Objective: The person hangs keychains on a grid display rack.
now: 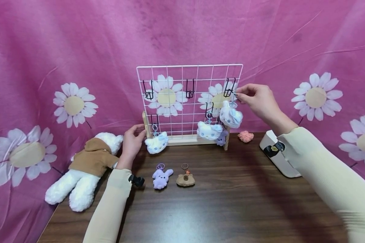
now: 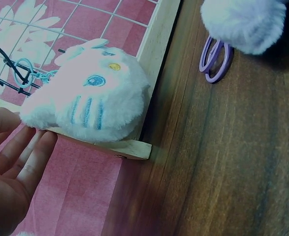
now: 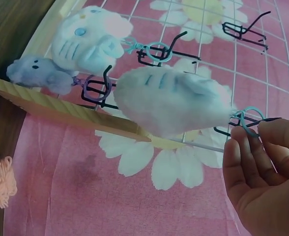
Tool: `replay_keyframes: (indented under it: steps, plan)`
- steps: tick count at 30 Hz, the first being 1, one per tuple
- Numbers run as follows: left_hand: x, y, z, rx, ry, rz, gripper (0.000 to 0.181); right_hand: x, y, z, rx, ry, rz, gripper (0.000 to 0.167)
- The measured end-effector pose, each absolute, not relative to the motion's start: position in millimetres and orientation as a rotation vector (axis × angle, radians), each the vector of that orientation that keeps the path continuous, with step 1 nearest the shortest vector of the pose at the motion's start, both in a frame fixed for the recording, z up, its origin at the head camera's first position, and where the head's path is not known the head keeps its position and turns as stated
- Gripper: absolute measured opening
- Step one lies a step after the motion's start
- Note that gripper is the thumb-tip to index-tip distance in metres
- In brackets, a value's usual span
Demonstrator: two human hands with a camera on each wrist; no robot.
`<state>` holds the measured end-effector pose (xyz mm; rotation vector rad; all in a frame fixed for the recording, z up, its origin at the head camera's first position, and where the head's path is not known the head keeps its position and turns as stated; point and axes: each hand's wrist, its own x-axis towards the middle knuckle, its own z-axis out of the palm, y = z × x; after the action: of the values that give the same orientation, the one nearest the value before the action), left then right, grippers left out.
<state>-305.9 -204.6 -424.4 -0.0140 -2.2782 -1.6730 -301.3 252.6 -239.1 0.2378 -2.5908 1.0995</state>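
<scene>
My right hand (image 1: 258,99) pinches the light-blue ring (image 3: 253,114) of a white plush cat keychain (image 1: 230,115) at the upper right hook (image 1: 229,88) of a white wire grid rack (image 1: 190,64). In the right wrist view the ring is around the black hook, with my fingertips still on it. My left hand (image 1: 133,143) holds the wooden post (image 1: 145,122) at the rack's left side. Beside it another white cat keychain (image 2: 93,93) hangs from a lower hook. A third white cat keychain (image 1: 209,131) and a purple plush keychain (image 1: 221,138) hang at the lower right.
A purple plush keychain (image 1: 161,179) and a brown one (image 1: 185,180) lie on the wooden table (image 1: 207,202). A plush toy in a brown top (image 1: 91,158) lies at left. Right of the rack are a peach pompom-like thing (image 1: 245,136) and a white object (image 1: 284,163).
</scene>
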Motion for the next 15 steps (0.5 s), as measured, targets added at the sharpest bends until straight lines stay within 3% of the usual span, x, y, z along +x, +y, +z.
replay_keyframes:
  steps: [15]
  plan:
    - [-305.9, -204.1, -424.2, -0.003, -2.284, -1.667, 0.033, -325.1, 245.7, -239.1, 0.200, -2.582, 0.984, 0.028]
